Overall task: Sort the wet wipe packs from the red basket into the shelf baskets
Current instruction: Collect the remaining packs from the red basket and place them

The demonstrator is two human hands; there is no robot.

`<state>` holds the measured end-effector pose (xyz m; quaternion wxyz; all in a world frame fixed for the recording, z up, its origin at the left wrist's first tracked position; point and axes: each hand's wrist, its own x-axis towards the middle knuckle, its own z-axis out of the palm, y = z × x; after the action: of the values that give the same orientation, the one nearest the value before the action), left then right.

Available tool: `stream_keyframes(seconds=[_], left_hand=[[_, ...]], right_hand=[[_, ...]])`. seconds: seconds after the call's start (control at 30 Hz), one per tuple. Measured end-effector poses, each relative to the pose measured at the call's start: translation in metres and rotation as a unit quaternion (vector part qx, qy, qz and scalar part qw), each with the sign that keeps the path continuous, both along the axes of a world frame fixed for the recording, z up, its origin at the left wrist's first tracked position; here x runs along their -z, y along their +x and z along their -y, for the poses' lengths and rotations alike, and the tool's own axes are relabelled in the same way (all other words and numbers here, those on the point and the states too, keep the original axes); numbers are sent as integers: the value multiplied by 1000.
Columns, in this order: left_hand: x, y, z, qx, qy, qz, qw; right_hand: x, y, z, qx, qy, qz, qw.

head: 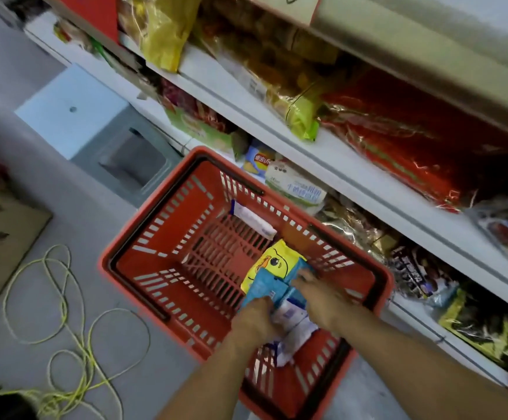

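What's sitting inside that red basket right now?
Inside the red basket: a yellow duck pack, blue packs and white packs piled together, plus a lone white pack against the far wall. The left hand and right hand cover part of the pile, hiding anything beneath.

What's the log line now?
left hand: grips blue pack | right hand: on blue pack | basket: yellow pack, white pack inside
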<state>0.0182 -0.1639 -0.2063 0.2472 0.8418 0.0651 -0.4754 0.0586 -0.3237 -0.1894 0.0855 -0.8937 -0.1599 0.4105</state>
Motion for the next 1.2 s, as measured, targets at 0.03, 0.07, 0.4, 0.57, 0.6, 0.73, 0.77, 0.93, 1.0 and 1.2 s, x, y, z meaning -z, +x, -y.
stream_keyframes(seconds=[0.03, 0.07, 0.4, 0.57, 0.6, 0.73, 0.77, 0.93, 1.0, 1.2], left_hand=[[7, -2, 3, 11, 5, 1, 1000], [12, -2, 7, 29, 20, -1, 999], [-10, -6, 7, -1, -48, 125, 991], [-65, -19, -11, -232, -142, 187, 944], [-76, -24, -13, -278, -143, 186, 932], [-121, -41, 7, -460, -213, 156, 848], [-134, -44, 19, -479, -242, 156, 829], [-213, -60, 106, -516, -541, 16, 664], [-244, -76, 139, -504, -599, -56, 619], [-306, -135, 240, -444, -524, 136, 714]], right_hand=[[4, 3, -4, -29, -30, 0, 999], [8, 6, -7, -58, -55, 6, 997], [-16, 9, -6, -145, -115, 166, 969], [-88, 10, 4, -6, 20, 273, 962], [-104, 7, 9, 24, 25, 272, 962], [-151, -18, 49, 170, 147, 322, 920], [-165, -28, 60, 179, 212, 353, 893], [-212, -96, 133, 53, 333, 525, 782], [-223, -124, 169, 23, 318, 558, 766], [-280, -203, 274, 40, 288, 545, 786]])
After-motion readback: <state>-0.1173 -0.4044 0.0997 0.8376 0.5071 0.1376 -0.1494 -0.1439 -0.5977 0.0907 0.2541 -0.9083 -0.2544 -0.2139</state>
